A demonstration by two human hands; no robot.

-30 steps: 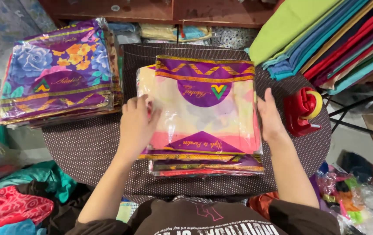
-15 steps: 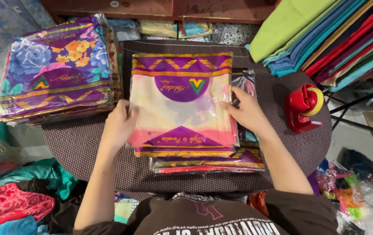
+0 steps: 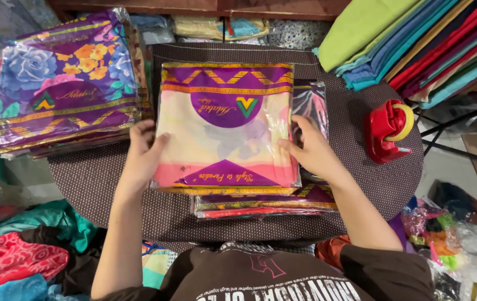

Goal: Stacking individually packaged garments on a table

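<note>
A flat clear plastic packet [image 3: 224, 125] of folded cloth, with purple and gold borders and a pale pink middle, is held between both hands. My left hand [image 3: 142, 155] grips its left edge and my right hand [image 3: 309, 149] grips its right edge. The packet is raised a little and shifted left of a short pile of similar packets [image 3: 266, 203] that lies on the round brown dotted table [image 3: 110, 184]. A taller stack of purple floral packets [image 3: 63, 83] stands at the table's left.
A red tape dispenser [image 3: 387, 131] sits on the table's right side. Folded coloured fabrics [image 3: 416, 42] are stacked at the upper right. Loose cloth [image 3: 21, 251] lies on the floor at the left, crumpled plastic bags [image 3: 450, 228] at the right.
Both hands took the top packet by its edges and have carried it left and away from me, off the lower pile. The pile beneath now shows at the right and front.
</note>
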